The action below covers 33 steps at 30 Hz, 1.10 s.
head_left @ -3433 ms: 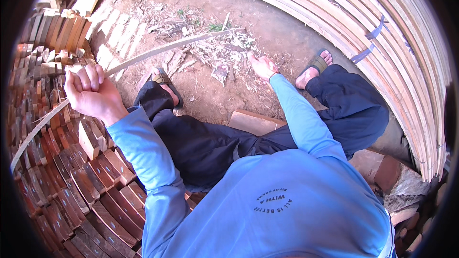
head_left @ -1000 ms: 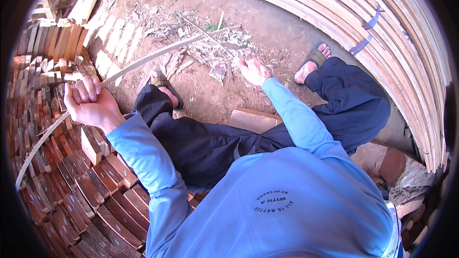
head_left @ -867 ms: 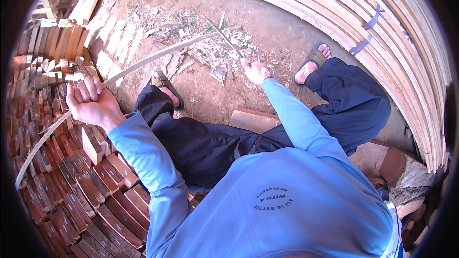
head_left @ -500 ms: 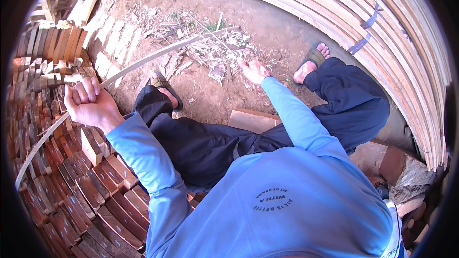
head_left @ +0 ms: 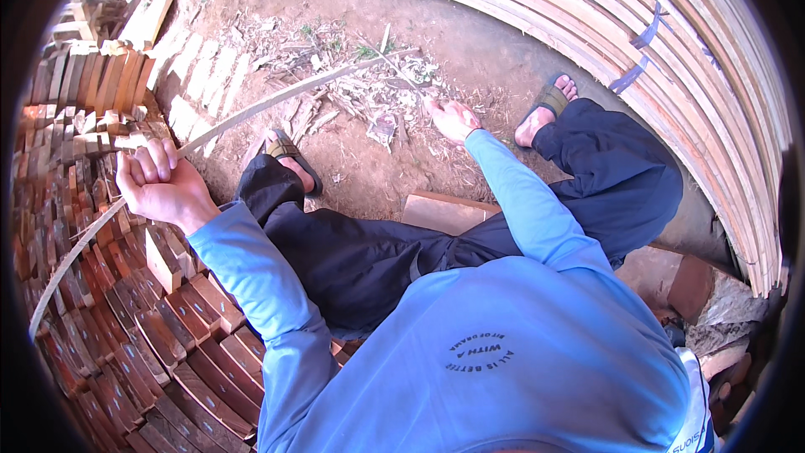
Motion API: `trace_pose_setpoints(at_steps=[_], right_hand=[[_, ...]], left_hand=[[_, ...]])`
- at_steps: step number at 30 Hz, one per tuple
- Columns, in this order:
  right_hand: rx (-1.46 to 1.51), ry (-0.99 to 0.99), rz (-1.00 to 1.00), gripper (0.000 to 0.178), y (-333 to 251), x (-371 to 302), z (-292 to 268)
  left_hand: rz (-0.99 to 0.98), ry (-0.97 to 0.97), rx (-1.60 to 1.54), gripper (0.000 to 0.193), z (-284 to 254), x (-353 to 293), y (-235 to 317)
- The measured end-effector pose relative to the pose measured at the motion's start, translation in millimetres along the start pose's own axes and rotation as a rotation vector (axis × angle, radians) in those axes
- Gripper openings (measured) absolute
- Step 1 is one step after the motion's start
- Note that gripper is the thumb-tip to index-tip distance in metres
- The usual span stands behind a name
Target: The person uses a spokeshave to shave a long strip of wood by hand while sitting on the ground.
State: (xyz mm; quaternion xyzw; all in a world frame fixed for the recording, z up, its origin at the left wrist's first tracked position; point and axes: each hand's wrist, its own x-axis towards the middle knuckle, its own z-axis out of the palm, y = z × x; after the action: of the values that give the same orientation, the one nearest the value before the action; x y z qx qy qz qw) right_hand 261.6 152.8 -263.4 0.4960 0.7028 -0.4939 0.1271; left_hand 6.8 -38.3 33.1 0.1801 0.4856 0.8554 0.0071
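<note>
A long, narrow wooden strip [head_left: 295, 90] crosses from the lower left toward the middle of the ground. My left hand [head_left: 166, 189] is closed around it, with one end reaching behind over the wood stacks. The far end lies above the wood shavings [head_left: 335, 63]. My right hand [head_left: 457, 123] is in front of my knees, its fingers curled around a thin, stick-like piece [head_left: 401, 74]. That piece points up and left toward the strip's far end; its exact kind I cannot make out.
Many short wood blocks [head_left: 180, 319] are stacked at my left. Long boards [head_left: 570, 13] curve along the far and right sides, with blue ties [head_left: 646, 33]. A flat block [head_left: 444, 211] lies between my legs. Both sandalled feet rest on the dirt ground [head_left: 360, 176].
My right hand has shifted slightly right, and the thin piece has moved with it. The left hand and the wooden strip have barely moved.
</note>
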Motion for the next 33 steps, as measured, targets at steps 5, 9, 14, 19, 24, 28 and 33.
trace_pose_setpoints(at_steps=[5, 9, 14, 19, 24, 28, 33], right_hand=[[-0.035, 0.138, -0.199, 0.077, -1, -3, 23], [0.056, 0.036, -0.022, 0.079, -4, 0, 6], [-0.005, 0.011, -0.252, 0.078, -20, -16, 10], [0.014, 0.182, -0.047, 0.077, 8, 10, 27], [0.062, -0.026, -0.043, 0.079, -15, -1, -10], [-0.068, 0.119, -0.208, 0.078, 6, -1, 17], [0.046, 0.022, 0.176, 0.078, 10, 24, -4]], left_hand=[[-0.009, -0.011, -0.008, 0.043, 4, 0, 5], [-0.019, -0.008, -0.006, 0.043, 4, 4, -5], [-0.01, -0.034, -0.05, 0.042, 2, -4, 10], [-0.028, 0.001, -0.026, 0.042, 5, -1, 2], [-0.025, -0.032, -0.038, 0.043, 3, -2, 0], [-0.025, -0.04, -0.03, 0.043, 3, -1, -2], [-0.011, 0.019, -0.009, 0.041, -1, 2, 2]])
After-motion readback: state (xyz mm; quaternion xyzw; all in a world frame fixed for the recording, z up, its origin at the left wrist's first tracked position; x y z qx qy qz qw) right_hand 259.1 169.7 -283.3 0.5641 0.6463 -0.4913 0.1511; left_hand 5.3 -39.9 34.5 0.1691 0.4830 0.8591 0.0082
